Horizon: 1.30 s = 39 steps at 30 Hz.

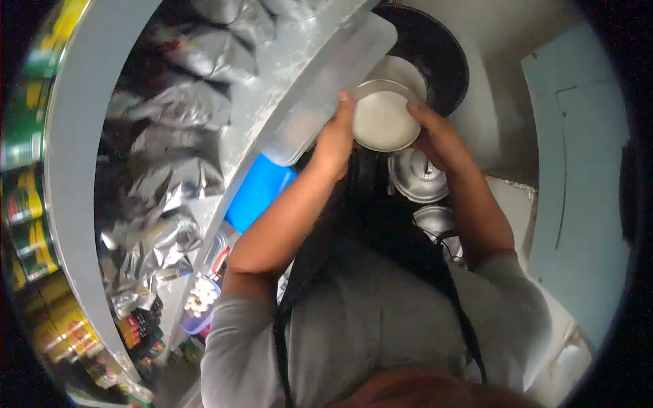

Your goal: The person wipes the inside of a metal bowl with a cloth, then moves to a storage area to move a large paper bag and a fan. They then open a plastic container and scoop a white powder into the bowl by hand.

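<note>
A round metal bowl (386, 121) with a pale, whitish content or inside is held up between my two hands. My left hand (335, 139) grips its left side, thumb along the rim. On the right side, my right hand (435, 136) holds the rim with its thumb on top; the other fingers are mostly hidden. Just behind the bowl shows another pale round surface (408, 71), next to a large dark round vessel (449, 58). A lidded metal pot (416, 178) stands below my right hand.
On the left, a shelf (235, 146) carries several silver packets (180, 112), with yellow and green tins (27, 204) farther out. A translucent plastic container (326, 81) and a blue box (258, 194) lie beside my left arm. A light blue panel (578, 170) stands at the right.
</note>
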Each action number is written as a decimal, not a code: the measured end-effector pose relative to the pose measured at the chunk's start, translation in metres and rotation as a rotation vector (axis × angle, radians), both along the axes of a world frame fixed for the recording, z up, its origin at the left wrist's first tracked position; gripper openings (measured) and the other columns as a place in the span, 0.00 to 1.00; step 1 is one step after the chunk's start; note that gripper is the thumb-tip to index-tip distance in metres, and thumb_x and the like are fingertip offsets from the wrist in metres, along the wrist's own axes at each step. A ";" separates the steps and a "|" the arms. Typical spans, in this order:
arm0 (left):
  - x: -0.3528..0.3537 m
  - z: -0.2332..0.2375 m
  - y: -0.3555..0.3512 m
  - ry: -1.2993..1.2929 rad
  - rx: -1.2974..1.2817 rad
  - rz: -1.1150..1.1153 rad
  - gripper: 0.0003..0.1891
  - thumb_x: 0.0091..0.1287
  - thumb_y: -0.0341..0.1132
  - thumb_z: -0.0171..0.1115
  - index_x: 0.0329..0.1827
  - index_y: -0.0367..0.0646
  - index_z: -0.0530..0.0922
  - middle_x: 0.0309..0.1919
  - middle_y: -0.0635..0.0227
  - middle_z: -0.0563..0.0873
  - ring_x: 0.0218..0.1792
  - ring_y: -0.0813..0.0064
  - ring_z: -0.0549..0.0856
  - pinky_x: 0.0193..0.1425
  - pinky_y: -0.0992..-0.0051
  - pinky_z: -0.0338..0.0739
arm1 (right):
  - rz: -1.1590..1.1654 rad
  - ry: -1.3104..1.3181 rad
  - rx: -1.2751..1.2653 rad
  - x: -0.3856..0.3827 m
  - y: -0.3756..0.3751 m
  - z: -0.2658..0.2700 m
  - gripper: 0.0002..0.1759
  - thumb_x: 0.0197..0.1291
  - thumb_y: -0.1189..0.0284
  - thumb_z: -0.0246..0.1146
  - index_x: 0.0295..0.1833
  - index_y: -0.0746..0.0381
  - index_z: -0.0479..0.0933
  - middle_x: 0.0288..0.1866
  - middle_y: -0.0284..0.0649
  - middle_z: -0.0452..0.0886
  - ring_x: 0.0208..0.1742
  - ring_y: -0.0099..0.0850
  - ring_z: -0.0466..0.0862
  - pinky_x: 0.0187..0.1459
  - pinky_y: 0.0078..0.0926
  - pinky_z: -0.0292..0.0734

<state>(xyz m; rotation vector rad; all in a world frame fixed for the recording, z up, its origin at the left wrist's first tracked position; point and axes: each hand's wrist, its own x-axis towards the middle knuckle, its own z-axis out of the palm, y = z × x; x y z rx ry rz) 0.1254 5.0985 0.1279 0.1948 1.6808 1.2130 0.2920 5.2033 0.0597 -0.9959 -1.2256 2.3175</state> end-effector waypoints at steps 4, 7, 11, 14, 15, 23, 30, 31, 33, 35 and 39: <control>0.003 -0.087 -0.068 0.238 0.381 -0.231 0.37 0.79 0.61 0.39 0.74 0.36 0.66 0.70 0.49 0.73 0.69 0.57 0.72 0.72 0.62 0.64 | -0.140 -0.054 -0.057 0.007 -0.028 -0.020 0.35 0.65 0.56 0.61 0.69 0.68 0.68 0.66 0.48 0.76 0.66 0.40 0.77 0.67 0.43 0.71; -0.009 -0.118 -0.150 0.375 0.292 -0.838 0.35 0.78 0.61 0.40 0.75 0.42 0.67 0.69 0.52 0.75 0.67 0.53 0.75 0.70 0.59 0.70 | -0.221 -0.066 -0.033 0.016 -0.059 -0.012 0.34 0.64 0.57 0.61 0.68 0.68 0.68 0.65 0.49 0.77 0.64 0.41 0.78 0.65 0.44 0.73; -0.024 -0.081 -0.260 0.223 0.180 -1.017 0.31 0.75 0.60 0.50 0.69 0.45 0.75 0.69 0.56 0.76 0.71 0.60 0.72 0.76 0.67 0.63 | -0.194 -0.098 0.021 0.018 -0.096 -0.014 0.33 0.64 0.56 0.61 0.67 0.69 0.70 0.63 0.48 0.79 0.62 0.41 0.80 0.64 0.41 0.74; -0.024 -0.067 -0.351 0.266 0.343 -0.654 0.31 0.74 0.61 0.53 0.67 0.45 0.78 0.65 0.56 0.80 0.66 0.57 0.78 0.72 0.64 0.67 | -0.099 -0.074 0.011 0.001 -0.129 -0.005 0.32 0.64 0.56 0.60 0.65 0.69 0.71 0.61 0.48 0.79 0.60 0.40 0.82 0.61 0.39 0.77; -0.028 -0.059 -0.381 0.236 0.381 -0.481 0.31 0.73 0.61 0.53 0.65 0.45 0.79 0.63 0.56 0.82 0.63 0.55 0.80 0.70 0.63 0.69 | -0.054 -0.073 0.000 -0.005 -0.140 -0.002 0.32 0.64 0.56 0.59 0.64 0.69 0.72 0.61 0.49 0.80 0.58 0.40 0.83 0.59 0.38 0.79; -0.038 -0.051 -0.501 0.808 -0.143 -0.097 0.23 0.69 0.50 0.63 0.55 0.38 0.82 0.55 0.52 0.84 0.56 0.50 0.83 0.59 0.59 0.76 | 0.356 -0.336 0.104 -0.105 -0.276 0.029 0.35 0.62 0.52 0.60 0.64 0.70 0.73 0.57 0.52 0.81 0.59 0.42 0.82 0.60 0.37 0.76; -0.014 -0.055 -0.486 0.075 0.259 0.568 0.28 0.71 0.46 0.66 0.63 0.35 0.69 0.52 0.55 0.82 0.52 0.71 0.83 0.49 0.71 0.81 | 0.861 -0.192 0.184 -0.170 -0.350 -0.003 0.34 0.66 0.59 0.56 0.72 0.68 0.66 0.65 0.50 0.76 0.63 0.40 0.78 0.68 0.35 0.66; -0.010 -0.058 -0.487 0.055 0.271 0.735 0.27 0.71 0.45 0.66 0.63 0.36 0.69 0.52 0.57 0.82 0.51 0.73 0.83 0.48 0.72 0.81 | 0.888 -0.081 0.136 -0.174 -0.359 -0.009 0.35 0.66 0.60 0.57 0.74 0.67 0.65 0.65 0.51 0.77 0.63 0.41 0.77 0.69 0.35 0.65; 0.000 -0.047 -0.497 0.050 0.193 0.806 0.26 0.70 0.42 0.66 0.64 0.36 0.69 0.50 0.60 0.83 0.51 0.74 0.83 0.49 0.72 0.81 | 0.951 -0.069 0.107 -0.177 -0.366 -0.036 0.35 0.68 0.57 0.56 0.73 0.67 0.65 0.65 0.50 0.76 0.63 0.38 0.77 0.67 0.35 0.67; 0.012 -0.066 -0.513 0.057 0.248 0.885 0.27 0.69 0.39 0.66 0.66 0.36 0.68 0.48 0.62 0.84 0.49 0.75 0.83 0.48 0.73 0.81 | 1.122 -0.031 0.024 -0.181 -0.381 -0.020 0.34 0.70 0.55 0.55 0.72 0.67 0.67 0.64 0.49 0.78 0.63 0.36 0.77 0.65 0.34 0.69; 0.014 -0.056 -0.516 -0.003 0.170 0.951 0.26 0.69 0.39 0.66 0.66 0.35 0.71 0.46 0.65 0.85 0.46 0.76 0.84 0.47 0.75 0.80 | 1.293 -0.250 0.197 -0.187 -0.384 0.031 0.33 0.69 0.54 0.57 0.69 0.67 0.71 0.62 0.47 0.80 0.62 0.36 0.78 0.63 0.34 0.71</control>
